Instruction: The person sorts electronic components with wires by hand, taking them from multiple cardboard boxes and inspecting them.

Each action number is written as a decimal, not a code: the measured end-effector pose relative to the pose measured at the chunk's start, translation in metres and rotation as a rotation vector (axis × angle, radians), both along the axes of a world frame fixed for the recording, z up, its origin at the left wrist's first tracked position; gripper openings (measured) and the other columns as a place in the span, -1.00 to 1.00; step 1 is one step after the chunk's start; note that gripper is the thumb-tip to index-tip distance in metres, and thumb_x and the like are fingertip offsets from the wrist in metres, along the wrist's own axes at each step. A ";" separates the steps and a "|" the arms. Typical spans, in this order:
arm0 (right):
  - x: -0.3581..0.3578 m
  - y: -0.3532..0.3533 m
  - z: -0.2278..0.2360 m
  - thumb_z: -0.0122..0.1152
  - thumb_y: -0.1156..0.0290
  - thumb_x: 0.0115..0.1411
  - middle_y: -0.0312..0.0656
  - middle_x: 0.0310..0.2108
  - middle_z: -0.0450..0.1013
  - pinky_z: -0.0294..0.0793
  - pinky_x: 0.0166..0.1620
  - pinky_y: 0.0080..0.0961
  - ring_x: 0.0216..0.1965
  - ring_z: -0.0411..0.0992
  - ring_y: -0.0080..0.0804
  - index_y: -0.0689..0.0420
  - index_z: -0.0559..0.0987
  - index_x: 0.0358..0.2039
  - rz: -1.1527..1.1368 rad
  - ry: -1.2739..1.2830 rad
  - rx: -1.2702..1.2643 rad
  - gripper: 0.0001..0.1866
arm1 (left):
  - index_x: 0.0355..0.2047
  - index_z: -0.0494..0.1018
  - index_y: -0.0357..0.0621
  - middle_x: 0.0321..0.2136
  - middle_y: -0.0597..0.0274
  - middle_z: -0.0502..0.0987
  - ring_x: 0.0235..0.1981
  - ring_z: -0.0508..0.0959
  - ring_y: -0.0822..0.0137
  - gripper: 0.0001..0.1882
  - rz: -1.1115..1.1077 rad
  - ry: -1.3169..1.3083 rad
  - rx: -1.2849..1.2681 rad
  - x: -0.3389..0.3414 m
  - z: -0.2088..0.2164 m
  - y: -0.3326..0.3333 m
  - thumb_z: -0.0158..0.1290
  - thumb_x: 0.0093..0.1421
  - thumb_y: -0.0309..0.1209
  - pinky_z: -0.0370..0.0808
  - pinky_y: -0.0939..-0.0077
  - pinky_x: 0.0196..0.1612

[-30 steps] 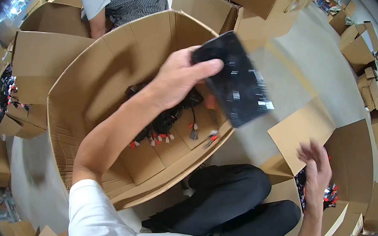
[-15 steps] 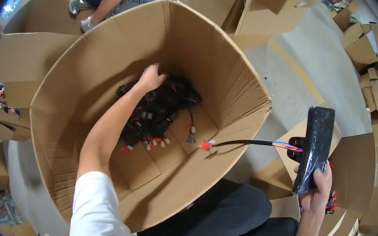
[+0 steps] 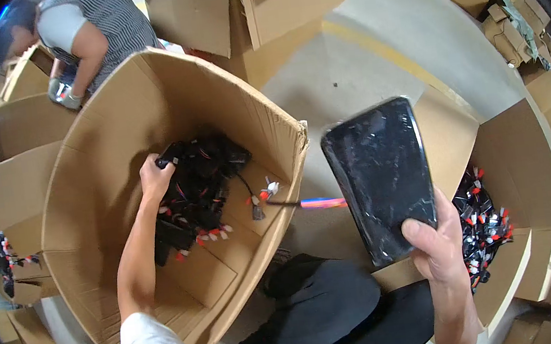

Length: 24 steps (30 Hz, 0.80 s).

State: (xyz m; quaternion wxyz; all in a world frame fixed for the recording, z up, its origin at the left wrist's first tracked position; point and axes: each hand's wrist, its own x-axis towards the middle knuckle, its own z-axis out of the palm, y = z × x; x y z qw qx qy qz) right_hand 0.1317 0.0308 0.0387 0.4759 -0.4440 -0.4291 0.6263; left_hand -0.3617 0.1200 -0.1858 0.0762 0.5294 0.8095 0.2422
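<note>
My right hand [image 3: 435,238] grips the lower end of a flat, black, film-wrapped battery pack [image 3: 380,176], thumb across its face. It is held up to the right of a large cardboard box [image 3: 236,74]. From its left side a cable [image 3: 320,203] with colourful wires runs toward the box rim, with red and white connectors [image 3: 269,190] at its end. Inside the box, my left hand [image 3: 154,178] has its fingers closed on the end of another black pack [image 3: 167,159], at the edge of a heap of black packs [image 3: 202,194] with red and white connectors. Its fingertips are partly hidden.
An open carton [image 3: 516,170] at the right holds several black packs with connectors [image 3: 482,229]. Another person [image 3: 91,40] in gloves bends over cartons at the far left. More cardboard [image 3: 296,4] stands behind the box; a yellow line [image 3: 384,52] crosses the grey floor.
My view has shifted right. The battery pack in my right hand has turned its broad face toward me. My left hand has moved to the heap's left edge and closed on a pack.
</note>
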 end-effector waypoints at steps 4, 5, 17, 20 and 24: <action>-0.024 -0.010 0.006 0.36 0.43 0.11 -0.08 0.01 0.47 0.45 0.09 -0.46 -0.01 0.48 -0.37 0.37 0.29 0.20 0.033 0.126 0.011 -0.31 | -0.15 0.45 -0.32 -0.31 0.19 0.58 -0.30 0.60 0.37 -0.71 -0.111 -0.831 0.263 0.021 0.140 -0.060 0.16 0.10 -0.50 0.53 0.48 -0.18; -0.023 -0.012 0.005 0.32 0.45 0.15 -0.10 0.01 0.47 0.44 0.09 -0.46 -0.01 0.47 -0.39 0.36 0.29 0.22 0.035 0.128 0.031 -0.34 | -0.12 0.42 -0.33 -0.28 0.22 0.57 -0.29 0.59 0.43 -0.71 -0.209 -1.131 0.347 0.047 0.175 -0.069 0.13 0.13 -0.54 0.54 0.51 -0.17; -0.056 -0.125 0.007 0.32 0.13 0.23 -0.28 -0.02 0.43 0.28 0.16 -0.50 0.02 0.32 -0.55 0.29 0.39 0.17 -0.052 0.332 0.294 -0.36 | 0.15 0.23 -0.35 -0.06 0.16 0.46 -0.07 0.48 0.43 -0.48 -0.574 -1.322 0.443 0.255 0.267 -0.171 0.04 0.35 -0.23 0.44 0.50 0.04; -0.013 -0.143 0.010 0.33 0.21 0.22 -0.24 -0.01 0.44 0.32 0.13 -0.51 0.01 0.36 -0.52 0.29 0.39 0.18 -0.057 0.278 0.228 -0.38 | 0.21 0.18 -0.41 0.01 0.12 0.44 0.02 0.45 0.39 -0.46 -0.747 -1.093 0.397 0.282 0.270 -0.179 0.02 0.32 -0.37 0.38 0.50 0.12; 0.023 -0.161 0.000 0.37 0.24 0.18 -0.25 -0.01 0.43 0.37 0.07 -0.57 -0.02 0.37 -0.54 0.29 0.37 0.20 0.078 0.265 0.291 -0.33 | 0.27 0.14 -0.46 0.15 -0.08 0.38 0.13 0.42 0.23 -0.11 -0.991 -0.896 0.474 0.293 0.279 -0.180 0.27 0.08 -0.17 0.33 0.36 0.21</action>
